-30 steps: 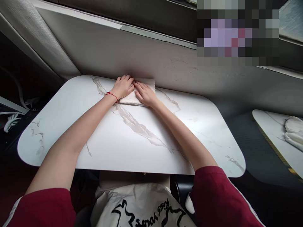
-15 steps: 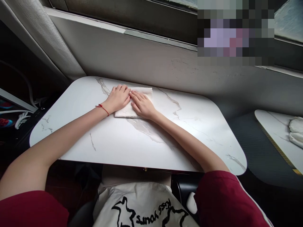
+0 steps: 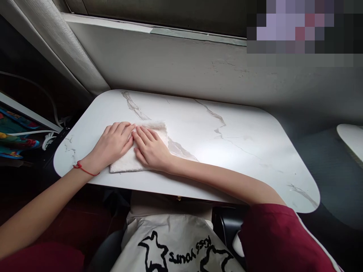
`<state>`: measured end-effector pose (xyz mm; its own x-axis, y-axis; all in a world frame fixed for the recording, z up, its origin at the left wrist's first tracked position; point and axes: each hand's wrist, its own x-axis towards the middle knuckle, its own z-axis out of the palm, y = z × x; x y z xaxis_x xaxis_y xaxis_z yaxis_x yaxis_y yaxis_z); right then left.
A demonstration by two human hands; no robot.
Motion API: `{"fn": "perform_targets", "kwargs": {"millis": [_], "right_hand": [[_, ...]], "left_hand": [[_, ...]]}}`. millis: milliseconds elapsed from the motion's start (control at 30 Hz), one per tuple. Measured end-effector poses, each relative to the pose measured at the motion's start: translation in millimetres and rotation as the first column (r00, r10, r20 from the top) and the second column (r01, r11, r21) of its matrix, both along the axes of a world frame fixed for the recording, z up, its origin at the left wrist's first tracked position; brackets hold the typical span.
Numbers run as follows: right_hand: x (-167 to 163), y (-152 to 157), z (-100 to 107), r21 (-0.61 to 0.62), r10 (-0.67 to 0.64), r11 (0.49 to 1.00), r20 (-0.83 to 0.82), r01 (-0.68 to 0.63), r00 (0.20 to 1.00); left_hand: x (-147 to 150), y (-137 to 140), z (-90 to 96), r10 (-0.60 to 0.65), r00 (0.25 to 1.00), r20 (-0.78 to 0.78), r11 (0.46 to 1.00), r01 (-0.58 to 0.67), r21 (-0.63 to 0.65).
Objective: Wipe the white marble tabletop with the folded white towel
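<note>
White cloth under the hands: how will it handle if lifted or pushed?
The cloth looks soft and folded, so lifted by one corner it would probably sag or unfold. It appears thin, so likely light. Pressed under the left hand and right hand on a smooth-looking table, it should slide, perhaps bunching a little.

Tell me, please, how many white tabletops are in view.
2: the large tabletop under the white cloth, and a second tabletop at the right edge, cut off by the frame. I see no others.
</note>
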<state>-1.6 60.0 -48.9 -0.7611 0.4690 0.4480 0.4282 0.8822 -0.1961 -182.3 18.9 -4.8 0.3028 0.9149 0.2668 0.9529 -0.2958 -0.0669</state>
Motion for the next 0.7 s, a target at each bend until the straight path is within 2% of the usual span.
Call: {"fn": "perform_targets", "kwargs": {"millis": [133, 300, 500, 700], "right_hand": [[-13.3, -17.1, 6.2, -0.012, 0.056, 0.998, -0.009, -0.056, 0.998], [-25.4, -30.9, 11.3, -0.071, 0.1, 0.992, -0.02, -0.101, 0.995], [-47.8, -34.5, 10.9, -0.045, 0.184, 0.982, -0.042, -0.186, 0.982], [-86.7, -23.1, 9.6, -0.003, 0.216, 0.976, -0.032, -0.217, 0.976]], "left_hand": [[-11.6, -25.6, 2.0, 0.076, 0.996, 0.042, 0.994, -0.072, -0.077], [-22.4, -51.9, -11.9, 0.152, 0.983, 0.106, 0.973, -0.13, -0.189], [-36.0, -72.2, -27.1, 0.265, 0.958, 0.107, 0.957, -0.248, -0.151], [-67.4, -67.6, -27.2, 0.316, 0.944, 0.097, 0.946, -0.306, -0.106]]}}
